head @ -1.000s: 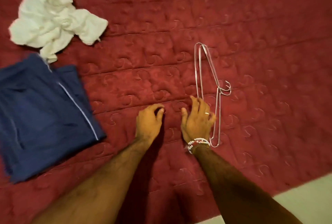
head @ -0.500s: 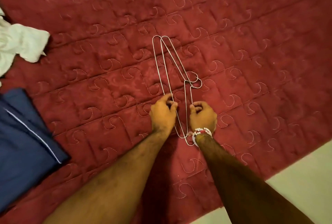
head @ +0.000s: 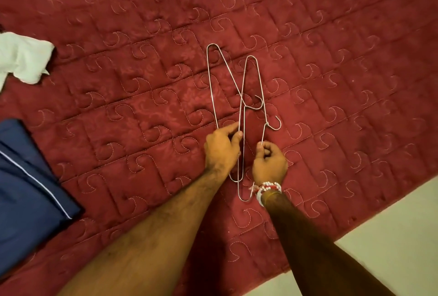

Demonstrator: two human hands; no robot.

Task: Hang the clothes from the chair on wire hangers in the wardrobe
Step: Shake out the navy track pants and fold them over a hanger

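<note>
Two thin wire hangers lie on the red quilted bedspread (head: 142,110), their wires crossing near the middle. My left hand (head: 221,151) pinches the left wire hanger (head: 211,87) at its long straight side. My right hand (head: 270,161), with a beaded bracelet at the wrist, grips the right wire hanger (head: 258,77) just below its hook. A folded dark blue garment (head: 26,189) with a white stripe lies at the left edge. A crumpled white garment (head: 22,58) lies above it at the far left.
The bedspread's edge runs diagonally at the lower right, with pale floor (head: 391,236) beyond it. The wardrobe and the chair are out of view.
The two hangers, stacked together before, have been pulled apart and now spread in a crossed shape. Both hands went from resting on the bed to holding the wires. The view shifted right.
</note>
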